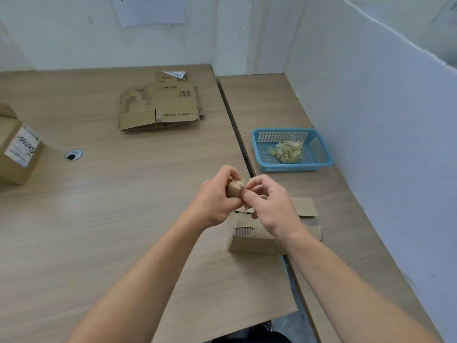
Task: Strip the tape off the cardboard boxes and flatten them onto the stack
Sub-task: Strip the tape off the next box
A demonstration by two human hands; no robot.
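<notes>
Left hand (217,194) curls round a brownish tape wad (235,188). Right hand (269,206) pinches its near edge. Box (249,236) sits just under the right hand, not yet flattened. Best bet: ball the wad tight so it doesn't stick, then drop it in the blue basket (319,159) ahead-right of the hands. Flat stack (158,105) lies well ahead-left.

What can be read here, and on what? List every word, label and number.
"PROCTER & GAMBLE": front flap of the stack, first letter partly hidden.
"P&G", probably: the stack's upper panel.
Barcodes and small print on the stack: too small.
On the left box, the label: blurred.
The wall sheet: cut off, unreadable.
</notes>
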